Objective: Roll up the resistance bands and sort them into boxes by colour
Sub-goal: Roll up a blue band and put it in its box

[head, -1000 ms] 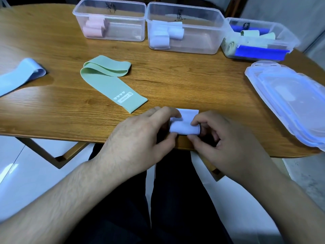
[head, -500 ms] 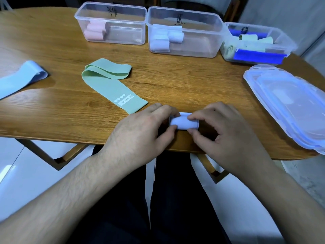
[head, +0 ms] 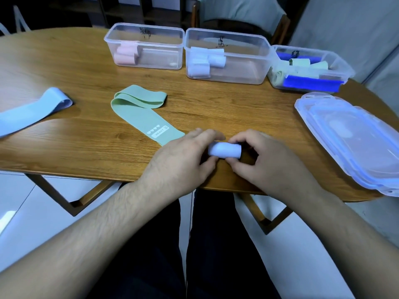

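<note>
both forearms bare to the frame edge, no sleeves visible, some hair on them. left hand and right hand bare: no gloves, rings, watch or wristbands. short nails where fingertips show. legs in dark, near-black trousers, plain, no visible markings, a narrow gap between the two thighs. feet out of view.
</note>
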Available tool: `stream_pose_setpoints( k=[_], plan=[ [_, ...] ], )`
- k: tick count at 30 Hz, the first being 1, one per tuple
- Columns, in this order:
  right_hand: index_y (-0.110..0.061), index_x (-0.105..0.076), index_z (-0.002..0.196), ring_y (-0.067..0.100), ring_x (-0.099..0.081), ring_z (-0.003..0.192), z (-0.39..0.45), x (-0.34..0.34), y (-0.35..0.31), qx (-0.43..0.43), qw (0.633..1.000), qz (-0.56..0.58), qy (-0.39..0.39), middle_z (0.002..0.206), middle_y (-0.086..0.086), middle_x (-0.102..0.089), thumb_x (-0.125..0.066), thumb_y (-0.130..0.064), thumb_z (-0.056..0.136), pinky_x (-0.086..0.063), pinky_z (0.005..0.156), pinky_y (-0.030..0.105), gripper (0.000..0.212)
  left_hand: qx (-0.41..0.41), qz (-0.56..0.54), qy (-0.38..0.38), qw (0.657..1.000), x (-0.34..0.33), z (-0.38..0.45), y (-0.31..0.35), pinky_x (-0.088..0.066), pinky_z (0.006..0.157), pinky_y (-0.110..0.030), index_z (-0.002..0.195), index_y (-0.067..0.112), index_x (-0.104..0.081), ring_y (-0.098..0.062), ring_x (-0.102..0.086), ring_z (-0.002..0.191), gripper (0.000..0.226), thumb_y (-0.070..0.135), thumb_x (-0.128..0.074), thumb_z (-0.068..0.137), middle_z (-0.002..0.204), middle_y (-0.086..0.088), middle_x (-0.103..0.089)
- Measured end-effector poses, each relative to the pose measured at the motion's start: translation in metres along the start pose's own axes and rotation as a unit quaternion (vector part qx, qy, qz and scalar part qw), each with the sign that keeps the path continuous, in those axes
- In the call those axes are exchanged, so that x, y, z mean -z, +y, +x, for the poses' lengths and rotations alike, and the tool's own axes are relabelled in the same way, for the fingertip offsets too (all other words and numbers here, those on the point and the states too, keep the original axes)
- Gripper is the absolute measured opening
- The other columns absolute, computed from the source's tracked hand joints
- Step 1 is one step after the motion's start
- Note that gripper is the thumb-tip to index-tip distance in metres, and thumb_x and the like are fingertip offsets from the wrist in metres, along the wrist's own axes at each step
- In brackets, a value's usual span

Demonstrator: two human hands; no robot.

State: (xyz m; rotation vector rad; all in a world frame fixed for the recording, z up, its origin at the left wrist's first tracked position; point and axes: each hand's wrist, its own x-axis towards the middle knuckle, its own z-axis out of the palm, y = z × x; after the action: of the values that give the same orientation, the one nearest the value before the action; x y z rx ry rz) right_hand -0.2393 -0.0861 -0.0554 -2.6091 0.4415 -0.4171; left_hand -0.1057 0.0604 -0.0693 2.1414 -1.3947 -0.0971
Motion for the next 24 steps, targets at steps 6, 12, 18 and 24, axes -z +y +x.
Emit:
stream_pose_setpoints(
  k=[6, 12, 18, 24],
  plan=[
    [-0.029, -0.062, 0.092, 0.012, -0.062, 0.074, 0.012, 0.000, -0.004, -0.070, 0.984, 0.157, 0.050, 0.082, -0.006, -0.067, -0.079, -0.023, 0.077, -0.055, 0.076, 0.043, 0.024, 0.114, -0.293, 0.034, 0.949, 0.001, 0.012, 0.006, -0.051, 0.082, -0.034, 0.131, 0.029, -0.048, -0.021, -0.064, 0.082, 0.053, 0.026, -0.073, 0.084, 0.115, 0.002, -0.060],
    [-0.021, -0.060, 0.090, 0.007, -0.054, 0.061, 0.030, 0.000, -0.019, -0.131, 0.956, 0.239, 0.110, 0.069, 0.001, -0.065, -0.080, -0.028, 0.078, -0.046, 0.063, 0.030, 0.025, 0.295, -0.661, -0.030, 0.689, 0.010, 0.026, 0.035, -0.056, 0.092, -0.033, 0.124, 0.009, -0.058, -0.018, -0.071, 0.099, 0.032, 0.026, -0.061, 0.096, 0.104, -0.007, -0.074],
    [-0.028, -0.056, 0.098, -0.003, -0.051, 0.069, 0.026, 0.004, -0.036, -0.079, 0.975, 0.179, 0.107, 0.090, -0.015, -0.058, -0.087, -0.033, 0.069, -0.040, 0.066, 0.009, 0.042, 0.295, -0.720, -0.007, 0.628, 0.018, 0.033, 0.039, -0.061, 0.073, -0.030, 0.123, -0.004, -0.058, -0.022, -0.071, 0.085, 0.032, 0.017, -0.055, 0.099, 0.104, -0.016, -0.072],
    [-0.038, -0.036, 0.145, 0.003, -0.050, 0.111, 0.031, 0.025, -0.046, -0.028, 0.994, 0.101, 0.009, 0.135, -0.017, -0.041, -0.089, -0.033, 0.067, -0.043, 0.089, 0.020, 0.095, 0.301, -0.621, -0.031, 0.723, 0.039, 0.031, 0.041, -0.048, 0.048, -0.019, 0.108, 0.012, -0.064, -0.012, -0.061, 0.057, 0.017, 0.019, -0.057, 0.094, 0.081, -0.004, -0.069]
  ],
)
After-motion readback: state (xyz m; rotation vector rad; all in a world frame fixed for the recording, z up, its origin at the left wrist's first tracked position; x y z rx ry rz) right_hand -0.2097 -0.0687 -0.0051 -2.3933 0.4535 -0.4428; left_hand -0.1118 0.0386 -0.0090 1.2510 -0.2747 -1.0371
